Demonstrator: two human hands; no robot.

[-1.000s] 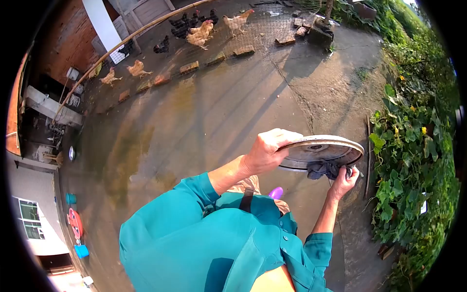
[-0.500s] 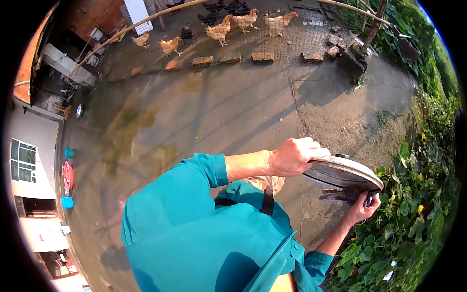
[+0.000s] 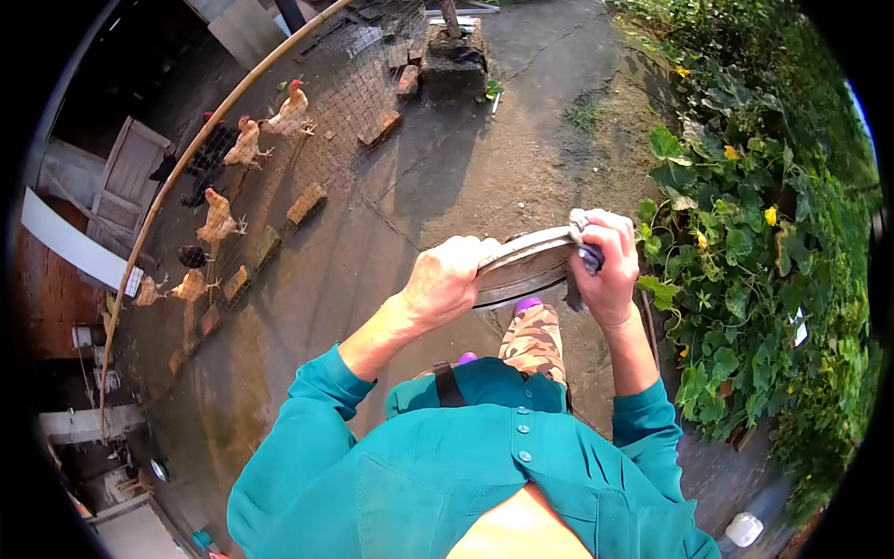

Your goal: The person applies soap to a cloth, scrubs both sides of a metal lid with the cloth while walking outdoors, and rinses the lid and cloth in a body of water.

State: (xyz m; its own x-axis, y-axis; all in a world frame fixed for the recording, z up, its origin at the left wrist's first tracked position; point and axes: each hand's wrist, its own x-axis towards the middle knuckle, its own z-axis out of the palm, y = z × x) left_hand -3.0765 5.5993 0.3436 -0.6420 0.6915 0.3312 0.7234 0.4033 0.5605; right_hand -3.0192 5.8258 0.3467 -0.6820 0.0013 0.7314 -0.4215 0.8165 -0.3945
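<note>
In the head view, a round pot lid [image 3: 523, 248] with a pale metal rim is held up in front of my body, seen nearly edge-on. My left hand [image 3: 447, 277] is closed on the lid's left edge. My right hand [image 3: 610, 265] grips a crumpled greyish rag [image 3: 590, 258] at the lid's right end, with part of the cloth folded over the rim. The lid's far face is hidden.
Wet concrete ground [image 3: 372, 270] lies ahead. On the left, several chickens [image 3: 218, 216] stand behind a mesh fence with a bamboo rail [image 3: 177, 154] and bricks [image 3: 306, 202] along its foot. A leafy vine with yellow flowers [image 3: 771, 215] grows at the right. A white container [image 3: 743, 529] stands lower right.
My view has swung to the right. The lid is now in front of my body rather than off to the right, and the rag has moved up to its rim.
</note>
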